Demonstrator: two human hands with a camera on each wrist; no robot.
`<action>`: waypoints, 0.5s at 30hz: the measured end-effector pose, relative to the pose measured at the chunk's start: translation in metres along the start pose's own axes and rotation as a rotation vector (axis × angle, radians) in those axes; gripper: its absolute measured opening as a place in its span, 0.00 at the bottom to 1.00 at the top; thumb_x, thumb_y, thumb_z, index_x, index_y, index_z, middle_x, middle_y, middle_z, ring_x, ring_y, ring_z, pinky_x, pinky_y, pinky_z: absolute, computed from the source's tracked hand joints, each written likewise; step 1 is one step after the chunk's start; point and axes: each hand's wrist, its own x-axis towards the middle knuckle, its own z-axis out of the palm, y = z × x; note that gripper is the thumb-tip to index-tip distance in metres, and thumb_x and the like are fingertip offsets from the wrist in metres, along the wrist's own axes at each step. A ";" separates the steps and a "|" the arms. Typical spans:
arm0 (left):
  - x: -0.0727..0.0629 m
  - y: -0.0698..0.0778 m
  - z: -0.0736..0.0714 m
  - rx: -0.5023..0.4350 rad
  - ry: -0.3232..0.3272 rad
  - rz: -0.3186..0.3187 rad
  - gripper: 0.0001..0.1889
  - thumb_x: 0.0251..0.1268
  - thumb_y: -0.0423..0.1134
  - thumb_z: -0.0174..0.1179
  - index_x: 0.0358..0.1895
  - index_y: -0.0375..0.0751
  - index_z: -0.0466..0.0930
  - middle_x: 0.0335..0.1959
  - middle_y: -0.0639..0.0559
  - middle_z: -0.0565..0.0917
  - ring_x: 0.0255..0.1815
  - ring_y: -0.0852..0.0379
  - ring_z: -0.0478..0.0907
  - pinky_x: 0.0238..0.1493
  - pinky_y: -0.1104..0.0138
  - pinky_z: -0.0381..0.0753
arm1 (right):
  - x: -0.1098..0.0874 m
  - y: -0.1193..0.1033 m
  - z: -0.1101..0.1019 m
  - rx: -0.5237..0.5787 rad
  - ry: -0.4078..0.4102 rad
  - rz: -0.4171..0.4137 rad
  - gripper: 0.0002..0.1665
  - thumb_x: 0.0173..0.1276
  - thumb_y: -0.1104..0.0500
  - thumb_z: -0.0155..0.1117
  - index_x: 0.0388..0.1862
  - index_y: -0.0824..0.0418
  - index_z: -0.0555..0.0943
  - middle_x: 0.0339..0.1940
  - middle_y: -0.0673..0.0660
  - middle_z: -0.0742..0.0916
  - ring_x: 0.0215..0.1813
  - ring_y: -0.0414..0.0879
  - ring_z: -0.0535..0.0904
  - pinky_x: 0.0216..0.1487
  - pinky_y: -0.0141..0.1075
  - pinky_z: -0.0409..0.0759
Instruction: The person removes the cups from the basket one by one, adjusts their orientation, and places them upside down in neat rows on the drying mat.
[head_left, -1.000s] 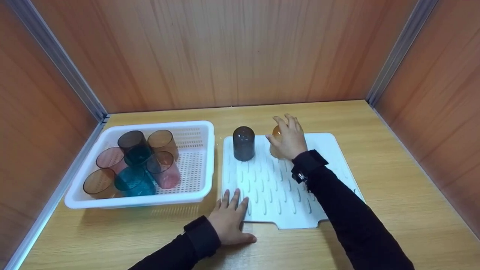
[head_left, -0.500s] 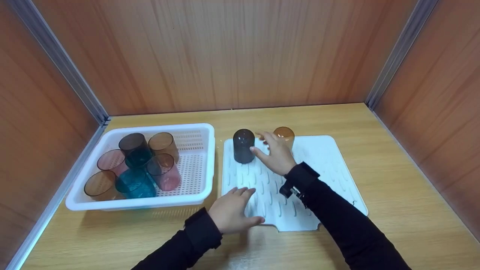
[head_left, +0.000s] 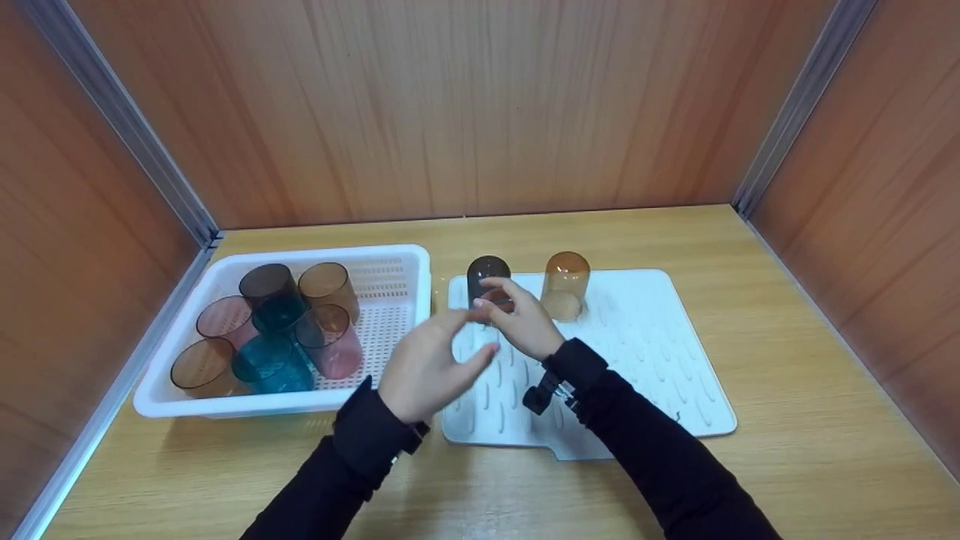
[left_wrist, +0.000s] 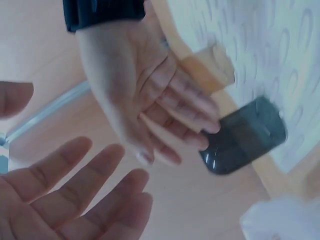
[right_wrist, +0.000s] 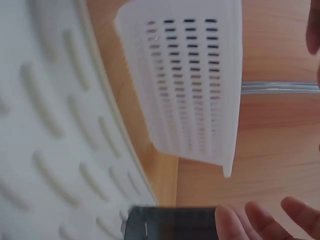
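Brown wood-grain panels (head_left: 480,112) stand on three sides of the pale tabletop (head_left: 787,360); grey metal strips (head_left: 801,97) line the corners.

Passing room lies right of the amber cup (head_left: 566,281); leftward, the dark cup (head_left: 487,269) obstructs.

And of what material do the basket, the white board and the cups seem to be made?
Basket: probably plastic, smooth with a soft gloss; it has even, moulded-looking slots.
Board: perhaps plastic, satin; its raised ridges look formed in one piece with it, but firm silicone is possible.
Cups: glass or clear plastic, tinted and glossy; they are see-through with bright highlights, which fit both.
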 end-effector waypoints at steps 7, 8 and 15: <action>0.017 -0.017 -0.018 0.151 0.231 -0.037 0.24 0.62 0.44 0.65 0.59 0.35 0.77 0.56 0.39 0.83 0.57 0.42 0.80 0.58 0.51 0.79 | 0.003 -0.005 0.026 0.127 -0.073 0.069 0.40 0.72 0.43 0.58 0.72 0.66 0.65 0.60 0.66 0.79 0.60 0.56 0.79 0.56 0.41 0.82; 0.019 -0.020 -0.020 0.173 0.245 -0.053 0.25 0.62 0.44 0.65 0.60 0.35 0.77 0.57 0.38 0.82 0.59 0.41 0.79 0.60 0.50 0.78 | 0.004 -0.006 0.029 0.125 -0.082 0.077 0.39 0.72 0.44 0.58 0.72 0.67 0.64 0.60 0.66 0.79 0.60 0.56 0.80 0.56 0.41 0.82; 0.030 -0.044 -0.035 0.262 0.215 -0.210 0.33 0.63 0.47 0.64 0.67 0.31 0.69 0.68 0.30 0.71 0.68 0.34 0.70 0.67 0.44 0.69 | 0.005 -0.011 0.053 0.087 -0.134 0.155 0.43 0.71 0.44 0.59 0.76 0.65 0.60 0.67 0.65 0.76 0.63 0.58 0.78 0.60 0.43 0.80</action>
